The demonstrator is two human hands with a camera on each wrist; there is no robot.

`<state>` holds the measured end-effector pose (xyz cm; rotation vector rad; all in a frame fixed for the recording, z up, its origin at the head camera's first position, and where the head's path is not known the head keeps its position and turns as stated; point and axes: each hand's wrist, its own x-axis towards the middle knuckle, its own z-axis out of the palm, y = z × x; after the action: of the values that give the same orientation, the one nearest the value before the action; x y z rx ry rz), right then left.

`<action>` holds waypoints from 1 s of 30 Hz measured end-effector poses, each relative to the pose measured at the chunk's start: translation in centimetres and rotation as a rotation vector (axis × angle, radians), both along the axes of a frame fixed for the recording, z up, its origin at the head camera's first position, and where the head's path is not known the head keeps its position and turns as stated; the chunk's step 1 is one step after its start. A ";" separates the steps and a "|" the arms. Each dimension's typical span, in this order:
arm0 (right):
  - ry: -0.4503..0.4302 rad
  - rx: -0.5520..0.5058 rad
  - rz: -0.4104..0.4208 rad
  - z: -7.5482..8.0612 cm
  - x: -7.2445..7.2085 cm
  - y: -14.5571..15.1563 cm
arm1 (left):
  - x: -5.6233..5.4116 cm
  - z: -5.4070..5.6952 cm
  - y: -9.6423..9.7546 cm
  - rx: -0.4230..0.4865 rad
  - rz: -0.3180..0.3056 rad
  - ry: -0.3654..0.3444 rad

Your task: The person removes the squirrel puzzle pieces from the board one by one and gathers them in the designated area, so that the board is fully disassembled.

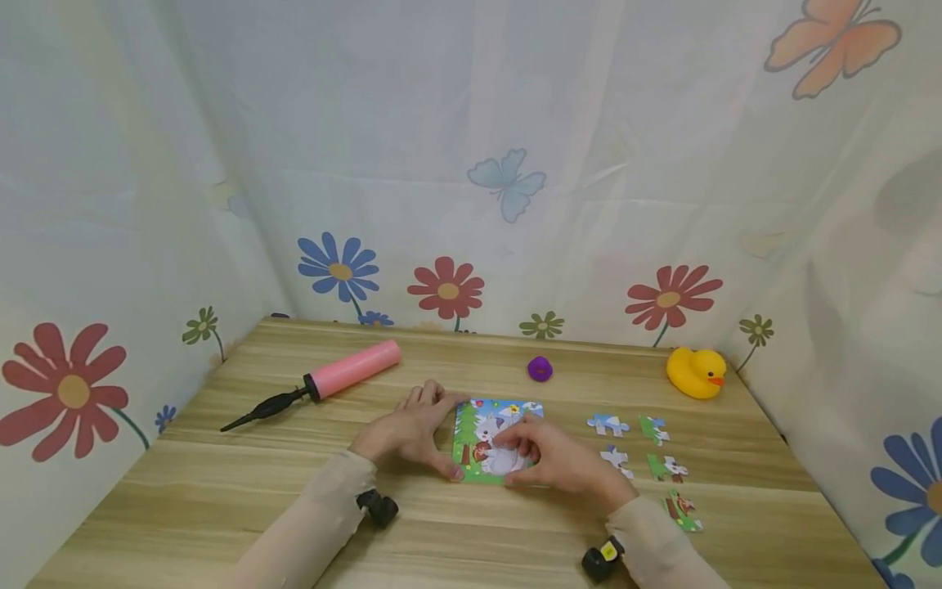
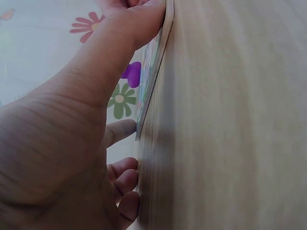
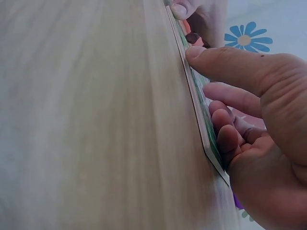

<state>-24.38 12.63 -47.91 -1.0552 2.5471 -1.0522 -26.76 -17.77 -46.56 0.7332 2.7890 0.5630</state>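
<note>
A jigsaw puzzle [image 1: 471,421] with a white animal and green trees on it lies on the wooden table. My left hand [image 1: 415,425] holds its left side, thumb at the near corner and index finger at the far one. In the left wrist view, that index fingertip [image 2: 128,126] meets the puzzle's edge. My right hand [image 1: 562,462] rests over the right part, hiding some of the picture. The right wrist view shows the right thumb [image 3: 225,62] pressing near the front edge, index finger against the surface, other fingers curled in.
Several loose puzzle pieces [image 1: 607,424] lie spread to the right. A yellow rubber duck [image 1: 695,374] stands at the back right. Behind the puzzle sits a small purple object [image 1: 540,369]. To the left lies a pink hand pump [image 1: 356,370] with a black nozzle. Flower-printed curtains [image 1: 427,204] surround the table.
</note>
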 end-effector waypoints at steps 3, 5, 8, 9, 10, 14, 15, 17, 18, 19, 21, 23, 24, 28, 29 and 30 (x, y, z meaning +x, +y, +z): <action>0.003 0.011 0.003 0.1 0.1 -0.1 | -0.1 -0.1 0.0 -0.001 0.002 0.001; 0.003 0.017 0.004 0.1 0.1 -0.2 | 0.0 -0.1 -0.1 -0.001 0.004 -0.002; 0.005 0.025 0.007 0.2 0.2 -0.3 | 0.0 -0.1 -0.1 -0.002 0.006 -0.003; 0.005 0.025 0.010 0.2 0.2 -0.3 | 0.1 0.0 0.0 -0.002 0.006 -0.003; 0.005 0.024 0.013 0.2 0.3 -0.3 | 0.1 0.0 0.0 -0.002 0.006 -0.003; -0.005 0.014 0.024 0.2 0.4 -0.3 | 0.0 0.0 0.0 -0.005 0.004 -0.002; -0.006 0.014 0.026 0.3 0.4 -0.3 | 0.0 0.0 0.0 -0.005 0.003 -0.002; -0.010 0.013 0.028 0.3 0.4 -0.3 | 0.0 0.0 0.0 -0.008 0.001 0.000; -0.012 0.011 0.029 0.3 0.3 -0.3 | 0.0 0.0 0.0 -0.009 -0.001 0.002; -0.015 0.009 0.030 0.3 0.3 -0.3 | 0.0 0.0 -0.1 -0.007 -0.001 0.003; -0.020 -0.002 0.035 0.4 0.3 -0.3 | 0.1 0.0 -0.1 -0.003 -0.004 0.005; -0.032 -0.015 0.036 0.5 0.4 -0.3 | 0.1 0.0 -0.1 0.000 -0.007 0.006; -0.037 -0.021 0.038 0.5 0.4 -0.2 | 0.1 0.0 -0.1 0.002 -0.008 0.005; -0.042 -0.019 0.033 0.5 0.3 -0.2 | 0.0 0.0 -0.1 0.005 -0.009 0.006; -0.037 -0.014 0.033 0.5 0.3 -0.2 | 0.0 0.0 -0.1 0.005 -0.010 0.006; -0.032 -0.012 0.035 0.4 0.2 -0.2 | 0.0 0.0 -0.1 0.006 -0.011 0.007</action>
<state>-24.13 12.42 -47.47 -1.0728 2.4914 -1.0678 -26.74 -17.88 -46.61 0.7523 2.7887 0.5679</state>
